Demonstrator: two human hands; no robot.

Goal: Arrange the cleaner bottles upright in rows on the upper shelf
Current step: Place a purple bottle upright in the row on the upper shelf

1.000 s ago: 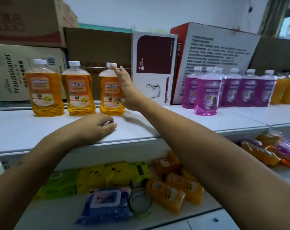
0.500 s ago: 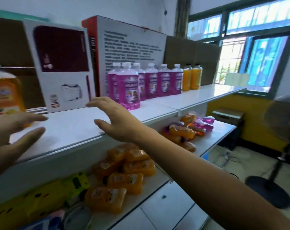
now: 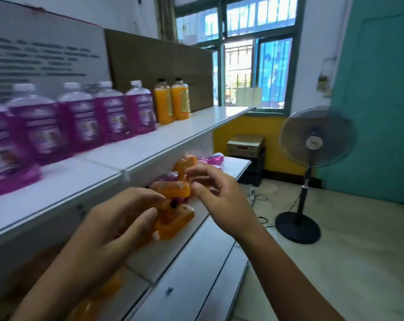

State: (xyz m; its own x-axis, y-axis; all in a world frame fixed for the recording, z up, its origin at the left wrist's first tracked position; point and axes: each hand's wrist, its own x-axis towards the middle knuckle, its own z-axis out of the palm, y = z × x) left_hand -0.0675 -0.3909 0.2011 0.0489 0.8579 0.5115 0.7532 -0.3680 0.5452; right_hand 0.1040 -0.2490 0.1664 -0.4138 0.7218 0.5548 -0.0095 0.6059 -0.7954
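Both hands have dropped from the white upper shelf (image 3: 173, 133) to the lower one: the left hand (image 3: 117, 218) and right hand (image 3: 216, 193) are hovering, fingers loosely spread and gripping nothing, over orange plastic cleaner bottles (image 3: 173, 218) lying flat. Purple plastic cleaner bottles (image 3: 80, 119) are standing upright in a row above.

Bottles (image 3: 85, 119) upright in row on upper shelf (image 3: 173, 133), lying bottles (image 3: 173, 218) on lower shelf (image 3: 233, 167)
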